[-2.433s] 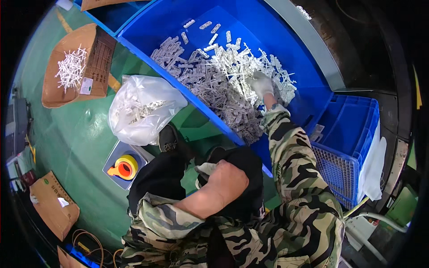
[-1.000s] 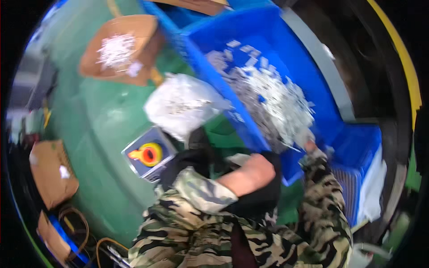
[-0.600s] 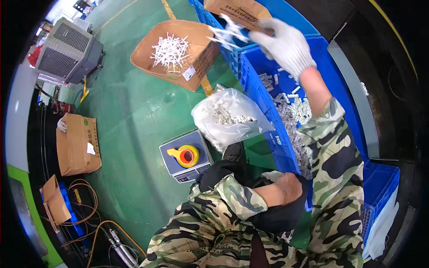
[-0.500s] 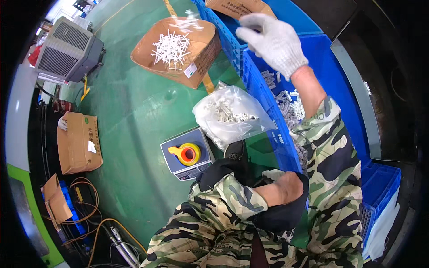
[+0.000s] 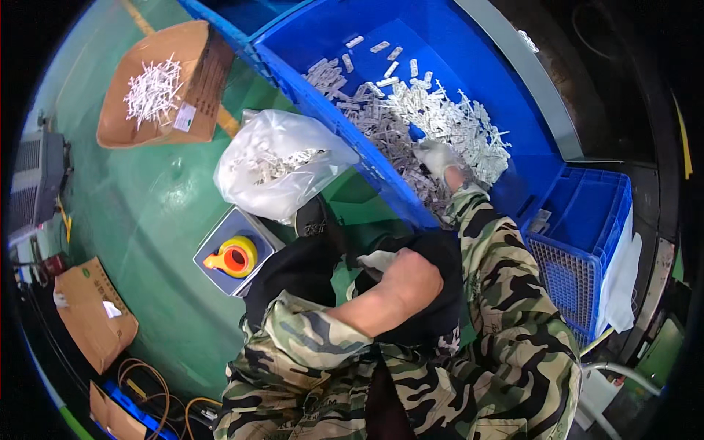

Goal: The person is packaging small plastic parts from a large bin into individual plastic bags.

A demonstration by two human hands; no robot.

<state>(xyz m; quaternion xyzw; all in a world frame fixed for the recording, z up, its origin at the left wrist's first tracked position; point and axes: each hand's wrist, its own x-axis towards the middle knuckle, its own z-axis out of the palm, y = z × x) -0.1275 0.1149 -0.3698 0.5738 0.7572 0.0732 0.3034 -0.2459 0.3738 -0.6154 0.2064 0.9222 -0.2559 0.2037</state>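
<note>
In the blue bin, your gloved right hand is down among the white parts, touching them at the edge of the brighter heap; fingers partly hidden, so can't tell whether they're curled around any. Parts lie piled toward the bin's near side, a few loose ones strewn toward the far end. Your left hand, also gloved, is at your knee, wrist bent; its fingers are hidden, can't tell if it's closed or holding anything. Clear bag with more parts sits just left of the bin. Carton farther left has thin white pieces inside. Scale near your leg, yellow-orange tape on top. Blue crate right of the bin.
</note>
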